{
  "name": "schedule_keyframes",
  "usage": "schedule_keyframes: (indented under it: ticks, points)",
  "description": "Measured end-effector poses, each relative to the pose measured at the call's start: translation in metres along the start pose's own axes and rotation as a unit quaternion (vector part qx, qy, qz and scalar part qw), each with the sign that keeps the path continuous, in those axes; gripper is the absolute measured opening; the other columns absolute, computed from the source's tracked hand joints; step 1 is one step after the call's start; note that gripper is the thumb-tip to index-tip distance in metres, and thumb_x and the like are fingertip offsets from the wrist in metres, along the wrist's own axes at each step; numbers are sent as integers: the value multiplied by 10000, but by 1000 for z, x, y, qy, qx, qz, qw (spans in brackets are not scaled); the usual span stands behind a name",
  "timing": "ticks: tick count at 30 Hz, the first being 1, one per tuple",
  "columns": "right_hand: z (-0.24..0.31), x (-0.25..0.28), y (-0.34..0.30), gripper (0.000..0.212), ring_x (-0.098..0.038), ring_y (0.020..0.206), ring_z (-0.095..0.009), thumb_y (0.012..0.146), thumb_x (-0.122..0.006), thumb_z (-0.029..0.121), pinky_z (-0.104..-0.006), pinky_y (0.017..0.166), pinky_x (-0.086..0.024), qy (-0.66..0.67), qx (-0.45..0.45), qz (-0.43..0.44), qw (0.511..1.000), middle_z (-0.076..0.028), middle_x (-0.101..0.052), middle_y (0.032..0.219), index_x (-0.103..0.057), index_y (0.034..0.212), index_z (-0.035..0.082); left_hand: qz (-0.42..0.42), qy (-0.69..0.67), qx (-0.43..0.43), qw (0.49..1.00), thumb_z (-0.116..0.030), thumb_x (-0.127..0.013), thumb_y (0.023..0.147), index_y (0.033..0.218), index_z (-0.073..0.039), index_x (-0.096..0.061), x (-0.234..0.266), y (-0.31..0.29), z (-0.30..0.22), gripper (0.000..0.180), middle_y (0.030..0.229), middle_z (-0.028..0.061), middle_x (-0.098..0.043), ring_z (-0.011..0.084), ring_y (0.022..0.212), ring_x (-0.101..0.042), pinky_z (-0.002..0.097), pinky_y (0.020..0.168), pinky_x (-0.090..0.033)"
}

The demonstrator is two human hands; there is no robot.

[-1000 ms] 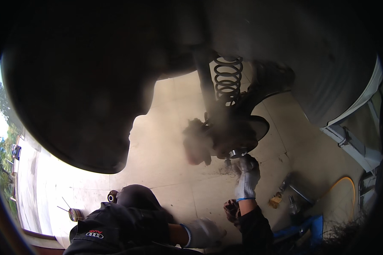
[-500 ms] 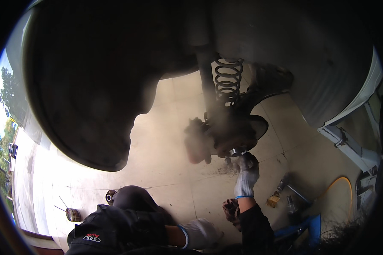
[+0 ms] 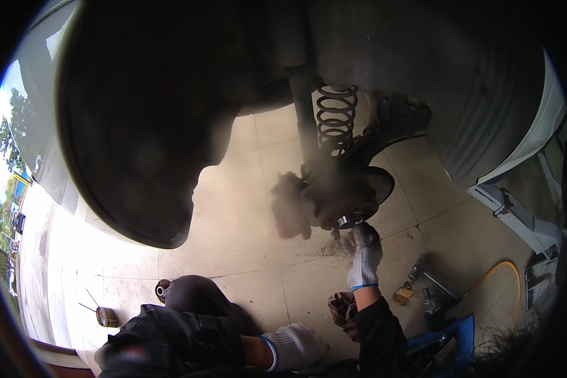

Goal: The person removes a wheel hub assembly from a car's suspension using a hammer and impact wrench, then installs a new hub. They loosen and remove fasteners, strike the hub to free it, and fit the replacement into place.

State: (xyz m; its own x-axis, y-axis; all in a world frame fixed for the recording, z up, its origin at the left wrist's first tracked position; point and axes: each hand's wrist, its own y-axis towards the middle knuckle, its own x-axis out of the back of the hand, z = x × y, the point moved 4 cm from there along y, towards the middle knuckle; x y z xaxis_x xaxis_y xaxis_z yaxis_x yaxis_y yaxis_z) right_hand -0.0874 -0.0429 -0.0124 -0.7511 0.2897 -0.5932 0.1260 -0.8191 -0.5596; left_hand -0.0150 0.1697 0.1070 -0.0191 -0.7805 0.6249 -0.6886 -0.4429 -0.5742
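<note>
My right hand [image 3: 363,255], in a white knitted glove with grimy fingers, is at the underside of a wheel hub [image 3: 345,222] with a bright metal centre. Its fingers are curled closed; whatever they hold is hidden. Behind the hub are a dark brake disc [image 3: 387,183] and, to the left, a reddish brake caliper [image 3: 290,217] blurred by haze. A coil spring [image 3: 337,116] rises above them. My left hand [image 3: 294,346], also in a white glove, rests low by my knee with fingers apparently curled; anything inside them cannot be seen.
A raised car's dark wheel arch [image 3: 132,126] hangs overhead. A crumpled brown cloth [image 3: 342,310] lies beside my right forearm. Farther right are a hammer-like tool [image 3: 417,268], a blue metal frame [image 3: 465,337], an orange hose [image 3: 518,283] and a white lift arm [image 3: 516,220]. A tin [image 3: 108,317] stands left.
The view has shifted slightly. My right hand stays at the hub with a small movement of the fingers. My left hand has barely moved.
</note>
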Motion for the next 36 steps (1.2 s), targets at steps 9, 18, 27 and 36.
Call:
schedule_keyframes:
  ticks: [9,18,27,36]
  points:
    - [-9,4,8,233,-592,658,-151,1029,-616,268,-291,576,-482,29,30,-16,999,-47,-659,839,-648,1129,61,-20,14,-1,1000,-407,-607,982,1166,-32,-641,2,-5,-2,419,961,164,-724,362,866,-716,461,760,-565]
    - [-7,16,-4,189,-628,893,-200,981,-657,235,-373,789,-539,15,-59,87,994,-44,-669,969,-683,1092,83,-79,-6,-18,997,-270,-602,938,1039,-38,-678,1,-8,-1,264,896,148,-731,340,867,-728,441,733,-576]
    - [-25,-23,-19,328,-427,527,-127,1058,-551,405,-317,506,-369,-10,-162,222,962,7,-594,783,-682,1074,105,-4,41,9,999,-404,-634,951,1167,-40,-644,-1,-3,-3,424,947,131,-727,326,916,-717,443,793,-566]
    - [-27,-26,-27,348,-338,449,-74,984,-662,492,-267,441,-259,-28,-154,135,978,28,-552,718,-651,944,146,-39,67,-6,997,-403,-630,961,1171,-44,-634,-7,-7,-4,416,952,121,-719,309,902,-713,425,775,-561]
